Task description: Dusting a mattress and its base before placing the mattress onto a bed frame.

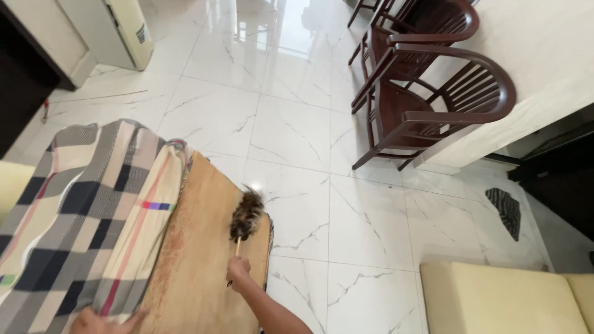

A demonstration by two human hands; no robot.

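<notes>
Dusting with a feather duster gripped by the right hand near the wooden table's far right edge, left hand pinning the plaid cloth folded back at the near left; bared wood looks swept, covered part remains.

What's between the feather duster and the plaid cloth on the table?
Only bare wooden tabletop lies between the feather duster and the plaid cloth, seen in the head view.
</notes>
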